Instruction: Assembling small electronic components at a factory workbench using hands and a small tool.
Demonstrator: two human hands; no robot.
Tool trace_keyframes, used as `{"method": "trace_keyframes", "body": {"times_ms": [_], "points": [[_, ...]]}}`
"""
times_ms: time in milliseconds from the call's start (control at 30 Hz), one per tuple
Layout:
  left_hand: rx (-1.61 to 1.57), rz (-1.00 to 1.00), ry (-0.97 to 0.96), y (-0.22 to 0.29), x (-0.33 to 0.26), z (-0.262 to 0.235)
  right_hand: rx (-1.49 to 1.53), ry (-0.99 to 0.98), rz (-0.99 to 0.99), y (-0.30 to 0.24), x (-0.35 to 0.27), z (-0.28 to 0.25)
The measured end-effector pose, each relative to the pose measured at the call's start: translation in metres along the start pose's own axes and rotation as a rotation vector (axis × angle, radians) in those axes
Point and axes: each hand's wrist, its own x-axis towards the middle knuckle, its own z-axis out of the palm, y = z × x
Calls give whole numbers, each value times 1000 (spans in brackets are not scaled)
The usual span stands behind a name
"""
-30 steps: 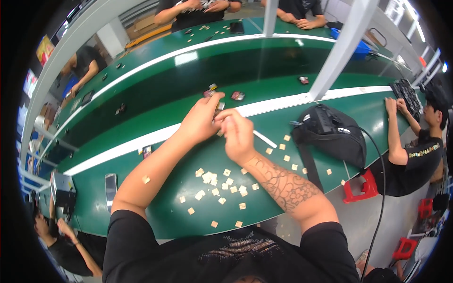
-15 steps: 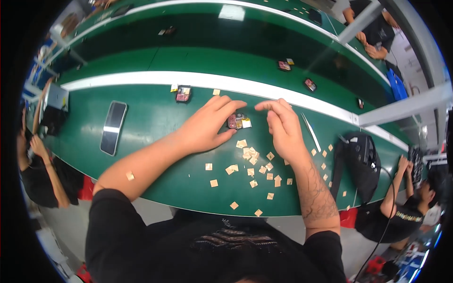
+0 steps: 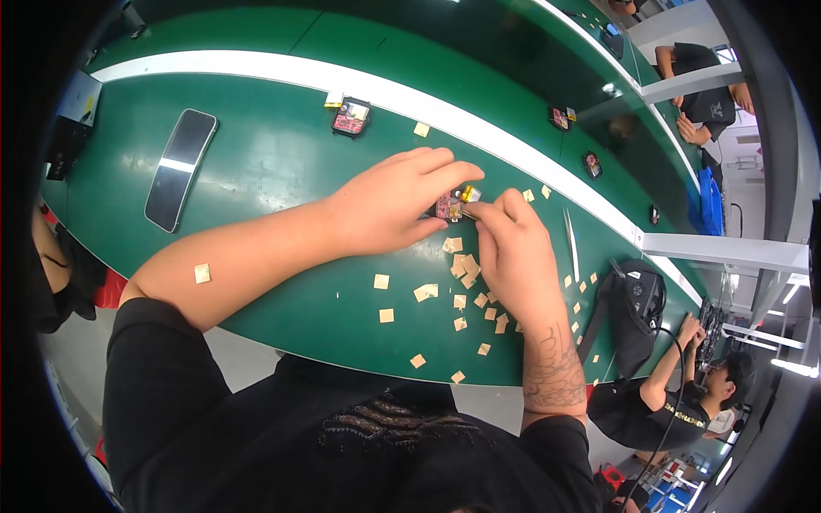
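Near the middle of the green table lies a small open electronic device (image 3: 449,206) with a red circuit board in a dark case. A small yellow and silver piece (image 3: 471,194) sits at its far right edge. My left hand (image 3: 393,203) grips the device from the left, thumb on the near side and fingers on the far side. My right hand (image 3: 516,244) is closed, its thumb and forefinger pinched at the device's right edge; whatever is between those fingertips is too small to make out. A tan square (image 3: 202,274) is stuck on my left forearm.
Several tan squares (image 3: 386,315) are scattered before my hands. A phone (image 3: 181,171) lies at the left, a second device (image 3: 351,118) by the white ledge (image 3: 256,64). Tweezers (image 3: 572,244) and a black bag (image 3: 633,308) are at the right, near a co-worker (image 3: 676,402).
My right hand has come left to the device, its fingers going from spread to pinched. My left hand has closed in on the device. The whole view has turned and shifted.
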Motion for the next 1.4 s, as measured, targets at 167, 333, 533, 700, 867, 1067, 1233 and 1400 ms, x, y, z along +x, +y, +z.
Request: {"method": "trace_keyframes", "body": {"times_ms": [167, 333, 533, 700, 867, 1067, 1233, 1400], "points": [[82, 39, 12, 7, -2, 2, -124, -2, 1, -5, -2, 5], [106, 71, 0, 9, -2, 3, -124, 86, -11, -7, -1, 14], [132, 71, -1, 11, -2, 4, -95, 112, 14, -7, -2, 18], [92, -84, -23, 13, -3, 1, 181, 77, 108, 7, 2, 16], [65, -104, -50, 12, -5, -2, 323, 79, 105, 10, 2, 14], [103, -78, -52, 14, -3, -3, 128, 47, 83, 3, -2, 7], [171, -2, -40, 15, -3, 0, -90, 111, 16, -4, -2, 14], [157, 6, -40, 13, -4, -1, -70, 106, 15, -4, -2, 17]]}}
